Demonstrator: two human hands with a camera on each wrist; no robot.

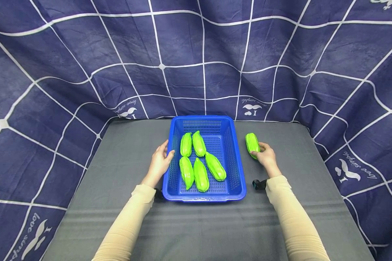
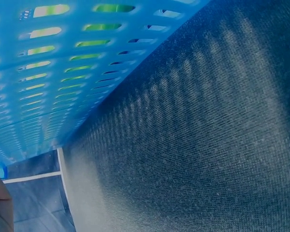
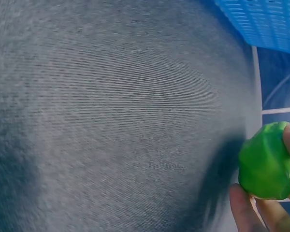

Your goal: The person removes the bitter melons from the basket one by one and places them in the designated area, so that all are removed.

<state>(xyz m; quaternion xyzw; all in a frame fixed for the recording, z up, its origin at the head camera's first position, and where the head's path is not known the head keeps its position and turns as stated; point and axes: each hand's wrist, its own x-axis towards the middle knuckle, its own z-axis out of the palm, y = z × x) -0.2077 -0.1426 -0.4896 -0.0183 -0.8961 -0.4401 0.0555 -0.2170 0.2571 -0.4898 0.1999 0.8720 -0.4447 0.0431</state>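
Observation:
A blue basket (image 1: 204,198) with slotted walls stands on the grey table, and several glossy green, long, ridged vegetables with pointed ends, one of them a nearer vegetable (image 1: 201,175), lie in it. My left hand (image 1: 159,161) holds its left side, thumb over the rim and fingers along the outer wall. Only a bit of that hand (image 2: 0,203) shows in the left wrist view. To the right of the basket, my right hand (image 1: 265,156) grips another green vegetable (image 1: 252,142) near its close end. Thumb and fingers surround this vegetable (image 3: 266,162) in the right wrist view, with a shadow on the cloth beside it.
Grey cloth (image 1: 134,145) covers the table. A dark blue curtain (image 1: 222,43) with white lines hangs behind it and along both sides. Close to the right wrist is a small black device (image 1: 259,184).

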